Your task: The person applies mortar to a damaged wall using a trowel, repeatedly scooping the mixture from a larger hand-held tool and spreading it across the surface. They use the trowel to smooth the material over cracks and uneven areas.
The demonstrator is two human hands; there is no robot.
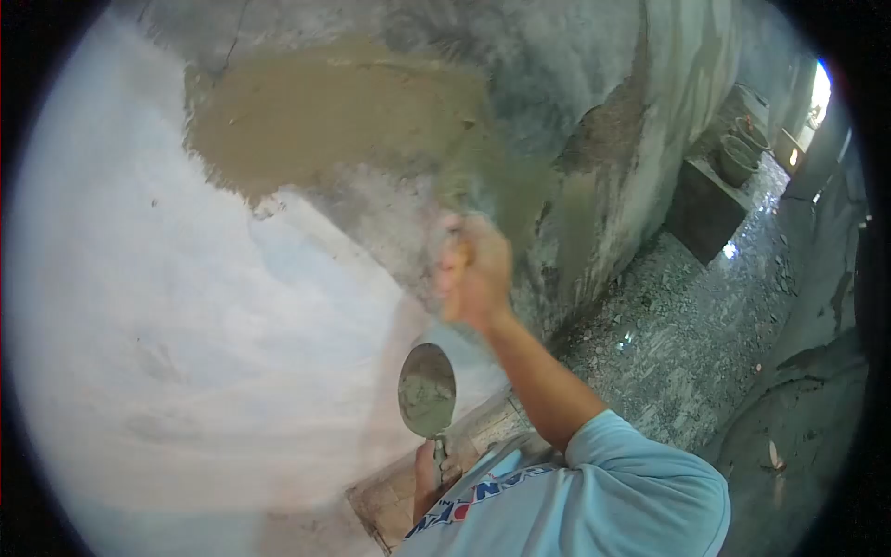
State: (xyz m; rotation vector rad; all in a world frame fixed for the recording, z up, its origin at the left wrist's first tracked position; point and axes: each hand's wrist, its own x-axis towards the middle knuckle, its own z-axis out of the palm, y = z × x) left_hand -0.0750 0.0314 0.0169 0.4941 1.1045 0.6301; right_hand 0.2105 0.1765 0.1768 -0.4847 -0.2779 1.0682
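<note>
Grasping blurred tool [453, 295] in right hand [484, 269], near plaster patch [316, 116]. Clasping pan [428, 351] of mortar [427, 395] in left hand [426, 472], below right hand; likely front-heavy, contents soft, best gripped near bowl.

Glare fills the far opening [820, 96], and motion blurs the right hand [475, 269].

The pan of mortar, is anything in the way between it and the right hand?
Nothing visible stands between the pan and the right hand; only the wall shows behind the gap.
</note>
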